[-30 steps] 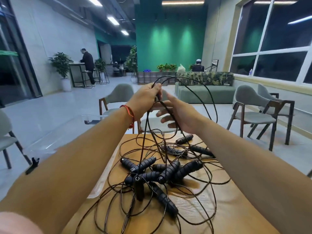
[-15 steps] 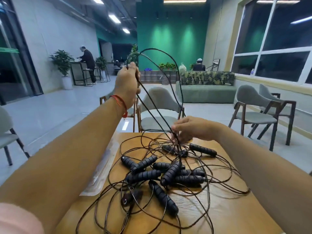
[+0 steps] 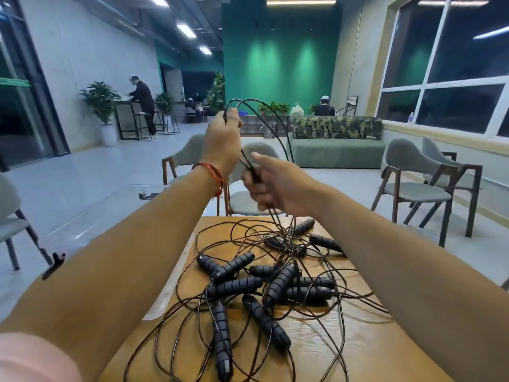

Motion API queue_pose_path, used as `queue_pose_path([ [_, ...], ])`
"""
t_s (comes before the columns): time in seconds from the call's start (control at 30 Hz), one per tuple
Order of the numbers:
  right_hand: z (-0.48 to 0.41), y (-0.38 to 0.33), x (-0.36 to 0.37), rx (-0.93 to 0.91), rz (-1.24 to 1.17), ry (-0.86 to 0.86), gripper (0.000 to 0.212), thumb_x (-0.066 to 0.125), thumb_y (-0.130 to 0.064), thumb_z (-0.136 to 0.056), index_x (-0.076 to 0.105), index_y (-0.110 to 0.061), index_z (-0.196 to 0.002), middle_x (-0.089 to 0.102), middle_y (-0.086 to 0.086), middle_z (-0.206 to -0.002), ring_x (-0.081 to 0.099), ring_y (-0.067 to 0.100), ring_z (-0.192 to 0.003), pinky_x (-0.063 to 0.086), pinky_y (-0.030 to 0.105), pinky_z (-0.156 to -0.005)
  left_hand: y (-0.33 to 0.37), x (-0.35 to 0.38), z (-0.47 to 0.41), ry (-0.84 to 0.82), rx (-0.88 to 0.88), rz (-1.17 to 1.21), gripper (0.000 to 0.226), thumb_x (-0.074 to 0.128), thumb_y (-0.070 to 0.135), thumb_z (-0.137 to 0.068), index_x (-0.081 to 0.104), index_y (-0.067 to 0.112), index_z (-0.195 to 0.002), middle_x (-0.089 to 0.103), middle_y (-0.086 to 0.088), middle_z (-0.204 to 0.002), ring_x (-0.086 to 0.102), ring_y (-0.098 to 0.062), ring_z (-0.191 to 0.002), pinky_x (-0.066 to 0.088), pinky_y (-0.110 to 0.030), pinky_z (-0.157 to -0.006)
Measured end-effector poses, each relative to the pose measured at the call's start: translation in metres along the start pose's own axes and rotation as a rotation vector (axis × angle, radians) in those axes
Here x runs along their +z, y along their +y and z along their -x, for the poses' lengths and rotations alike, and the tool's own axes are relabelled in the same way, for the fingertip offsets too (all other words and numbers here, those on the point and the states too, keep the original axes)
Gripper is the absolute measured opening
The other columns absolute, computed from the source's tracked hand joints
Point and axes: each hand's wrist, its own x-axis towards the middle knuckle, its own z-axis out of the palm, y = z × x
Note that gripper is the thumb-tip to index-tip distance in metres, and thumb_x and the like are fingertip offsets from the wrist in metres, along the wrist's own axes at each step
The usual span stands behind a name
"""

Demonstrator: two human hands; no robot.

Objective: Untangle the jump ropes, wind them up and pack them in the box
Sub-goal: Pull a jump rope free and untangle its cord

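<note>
Head view: our left hand [image 3: 221, 144] grips a raised cord loop [image 3: 248, 100]; our right hand [image 3: 271, 183], just below, clasps the strands running down. Jump ropes [image 3: 264, 288]: one tangled heap, middle of the tabletop [image 3: 371, 354]. We judge untangling barely begun; none wound, none packed.

The handles [image 3: 279, 285] are matt black with ribbed rings, and the thin cords [image 3: 286, 242] are black with a brownish sheen, on a light honey tabletop [image 3: 371, 354] with wavy wood grain. The bracelet [image 3: 212, 172] is red string and the sleeve [image 3: 33, 359] pale pink. The wall [image 3: 278, 64] is deep green, the sofa [image 3: 336, 154] sage green with leaf-print cushions [image 3: 336, 128], and the chairs [image 3: 418, 186] grey on dark brown frames.
</note>
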Motion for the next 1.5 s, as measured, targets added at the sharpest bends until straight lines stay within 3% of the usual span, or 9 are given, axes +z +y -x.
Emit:
queue_pose_path([
  [0.2, -0.017, -0.040, 0.008, -0.291, -0.199, 0.332, 0.044, 0.044, -0.040, -0.114, 0.049, -0.020, -0.076, 0.027, -0.004, -0.065, 0.017, 0.011, -0.050, 0.010, 0.029, -0.048, -0.027, 0.013, 0.068, -0.547, -0.228, 0.623, 0.072, 0.040, 0.059, -0.107, 0.053, -0.003, -0.139, 0.068, -0.023, -0.121, 0.066, -0.035, -0.108, 0.059, -0.049, -0.090],
  [0.4, -0.028, -0.070, -0.003, -0.422, -0.298, 0.453, 0.045, 0.041, -0.039, -0.115, 0.048, -0.021, -0.074, 0.025, -0.004, -0.064, 0.012, 0.014, -0.056, 0.018, 0.027, -0.041, -0.055, 0.023, 0.109, -0.764, -0.163, 0.449, 0.028, 0.057, 0.035, -0.107, 0.069, 0.010, -0.112, 0.074, -0.012, -0.106, 0.069, -0.029, -0.107, 0.053, -0.046, -0.097],
  [0.53, -0.025, -0.070, -0.005, -0.404, -0.224, 0.489, 0.032, 0.050, -0.037, -0.113, 0.060, -0.014, -0.094, 0.049, 0.000, -0.071, 0.045, 0.013, -0.058, 0.043, 0.025, -0.054, -0.050, 0.028, 0.108, -0.657, -0.158, 0.307, 0.031, 0.048, 0.025, -0.112, 0.069, 0.009, -0.096, 0.076, -0.015, -0.102, 0.071, -0.030, -0.101, 0.056, -0.046, -0.088],
  [0.67, -0.015, -0.024, -0.011, -0.165, 0.134, 0.436, 0.057, 0.079, -0.055, -0.089, 0.064, -0.018, -0.130, 0.068, 0.010, -0.128, 0.068, 0.028, -0.118, 0.056, 0.043, -0.100, -0.046, 0.023, 0.091, -0.511, -0.043, 0.099, 0.034, 0.057, 0.041, -0.108, 0.079, 0.018, -0.098, 0.079, -0.010, -0.103, 0.070, -0.037, -0.104, 0.056, -0.059, -0.091],
  [0.83, -0.004, 0.023, -0.018, -0.086, 0.132, 0.279, 0.035, 0.066, -0.046, -0.103, 0.067, -0.017, -0.123, 0.075, 0.004, -0.102, 0.071, 0.021, -0.092, 0.058, 0.038, -0.085, -0.041, 0.020, 0.075, -0.462, -0.009, 0.068, 0.029, 0.052, 0.003, -0.106, 0.075, 0.016, -0.098, 0.076, -0.009, -0.091, 0.076, -0.016, -0.082, 0.062, -0.032, -0.066],
  [1.07, 0.012, 0.045, -0.039, 0.015, 0.148, 0.052, 0.046, 0.066, -0.028, -0.104, 0.055, -0.011, -0.145, 0.076, 0.004, -0.125, 0.073, 0.029, -0.118, 0.058, 0.039, -0.101, -0.039, 0.012, 0.062, -0.535, 0.003, 0.015, 0.033, 0.060, 0.033, -0.107, 0.079, 0.007, -0.101, 0.074, -0.015, -0.085, 0.065, -0.013, -0.068, 0.056, -0.028, -0.065],
  [1.27, 0.027, 0.084, -0.056, 0.351, 0.750, -0.044, 0.048, 0.077, -0.013, -0.093, 0.066, -0.032, -0.137, 0.076, -0.015, -0.125, 0.067, 0.008, -0.125, 0.046, 0.045, -0.119, -0.015, -0.010, 0.008, -0.185, -0.034, 0.140, 0.033, 0.058, 0.036, -0.108, 0.079, 0.013, -0.096, 0.067, 0.003, -0.076, 0.063, -0.012, -0.064, 0.063, -0.044, -0.072],
  [1.37, 0.026, 0.070, -0.049, 0.341, 0.909, -0.035, 0.038, 0.077, -0.029, -0.097, 0.067, -0.033, -0.134, 0.074, -0.015, -0.125, 0.066, 0.008, -0.122, 0.045, 0.044, -0.118, -0.016, -0.010, 0.001, -0.168, -0.034, 0.120, 0.034, 0.061, 0.039, -0.106, 0.080, 0.018, -0.088, 0.067, 0.004, -0.070, 0.063, -0.023, -0.065, 0.063, -0.056, -0.073],
  [1.5, 0.019, 0.039, -0.034, 0.189, 0.749, 0.042, 0.031, 0.053, -0.044, -0.110, 0.075, -0.024, -0.122, 0.078, -0.011, -0.117, 0.071, 0.008, -0.113, 0.049, 0.039, -0.108, -0.015, -0.003, 0.008, -0.209, -0.028, 0.100, 0.034, 0.060, 0.038, -0.107, 0.080, 0.017, -0.090, 0.065, 0.009, -0.064, 0.058, -0.015, -0.057, 0.056, -0.035, -0.057],
])
